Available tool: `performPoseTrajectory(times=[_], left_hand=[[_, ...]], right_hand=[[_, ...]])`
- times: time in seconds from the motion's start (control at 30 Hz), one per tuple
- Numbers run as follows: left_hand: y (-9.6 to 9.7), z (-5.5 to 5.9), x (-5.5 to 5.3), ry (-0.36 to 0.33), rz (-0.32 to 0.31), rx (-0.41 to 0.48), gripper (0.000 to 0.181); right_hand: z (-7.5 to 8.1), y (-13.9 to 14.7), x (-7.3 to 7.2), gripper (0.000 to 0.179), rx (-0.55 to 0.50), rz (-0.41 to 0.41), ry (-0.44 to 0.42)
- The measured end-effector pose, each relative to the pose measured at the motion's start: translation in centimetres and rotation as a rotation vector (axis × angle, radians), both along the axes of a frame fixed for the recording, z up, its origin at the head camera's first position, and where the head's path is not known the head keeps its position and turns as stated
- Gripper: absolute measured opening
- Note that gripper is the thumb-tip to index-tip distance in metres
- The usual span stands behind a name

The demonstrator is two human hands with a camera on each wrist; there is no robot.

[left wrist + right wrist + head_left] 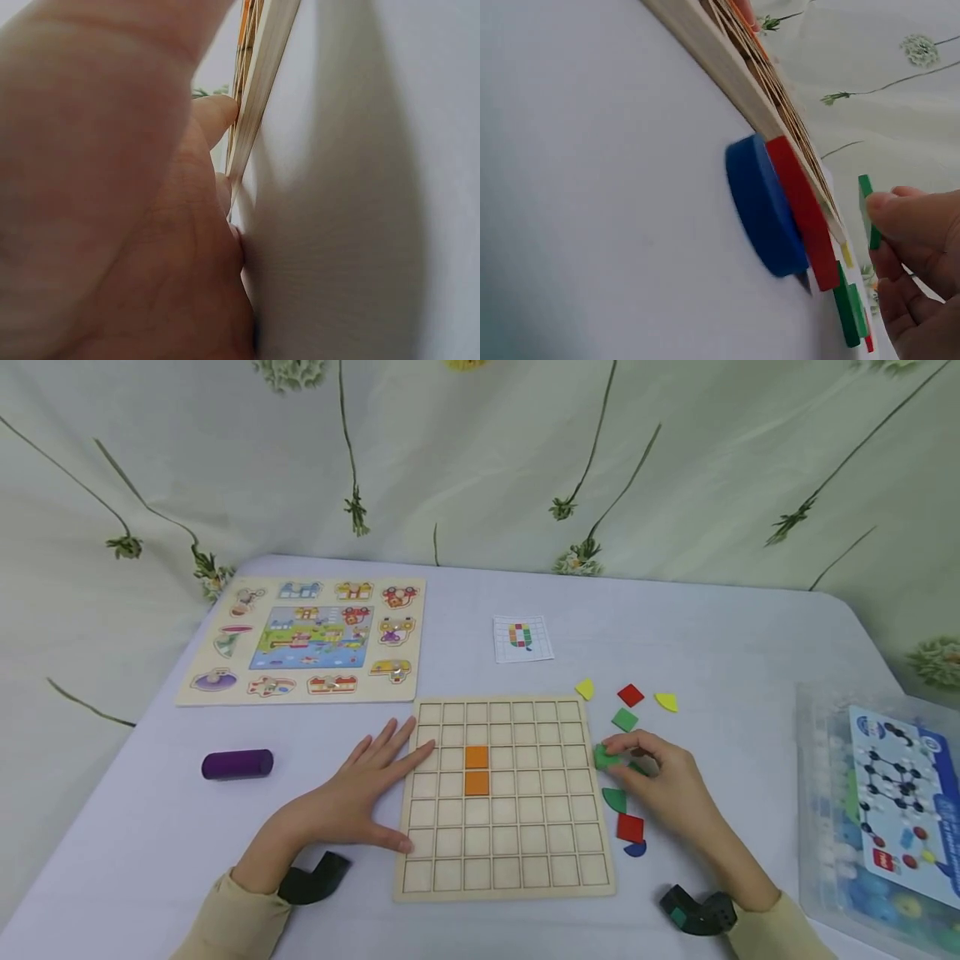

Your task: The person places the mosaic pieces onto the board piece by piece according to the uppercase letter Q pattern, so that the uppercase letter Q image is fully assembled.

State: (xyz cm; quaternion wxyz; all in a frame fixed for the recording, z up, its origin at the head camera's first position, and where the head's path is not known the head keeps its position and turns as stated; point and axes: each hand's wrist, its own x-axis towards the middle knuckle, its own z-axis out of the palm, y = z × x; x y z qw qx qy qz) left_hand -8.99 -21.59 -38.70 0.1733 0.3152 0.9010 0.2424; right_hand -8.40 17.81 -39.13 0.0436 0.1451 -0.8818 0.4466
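A wooden grid board (516,838) lies in the middle of the table, with two orange square tiles (476,770) set one above the other in its cells. Spread fingers of my left hand (341,806) rest along the board's left edge; its thumb touches that side lower down. Beside the right edge, my right hand (671,781) pinches a green tile (865,184) between thumb and fingers, held off the table in the right wrist view. Around it lie a green quarter-round piece (615,799), a red square (630,828), a blue half-round piece (635,849) and a green square (625,720).
Behind the board lies a small pattern card (523,639). A picture puzzle board (300,693) sits at the back left, with a purple cylinder (237,764) in front. Yellow pieces (666,702) and a red square (631,695) lie right. A clear plastic box (821,827) stands far right.
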Motion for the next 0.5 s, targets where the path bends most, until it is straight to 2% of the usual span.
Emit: performPoseTrajectory(times=[0.1, 0.23, 0.4, 0.5], left_hand=[[-0.1, 0.1, 0.1, 0.001, 0.002, -0.003, 0.114], [-0.2, 0.1, 0.1, 0.003, 0.003, -0.002, 0.114], [-0.1, 0.1, 0.1, 0.002, -0.001, 0.011, 0.114], [0.0, 0.1, 0.1, 0.001, -0.001, 0.013, 0.114]], right_hand=[[0.8, -1.1, -0.4, 0.023, -0.047, 0.02, 0.019], [1.4, -3.4, -1.0, 0.02, -0.124, 0.058, -0.022], [1.1, -6.1, -1.5, 0.018, -0.183, 0.097, -0.095], [0.6, -7.0, -1.9, 0.019, -0.191, 0.124, -0.11]])
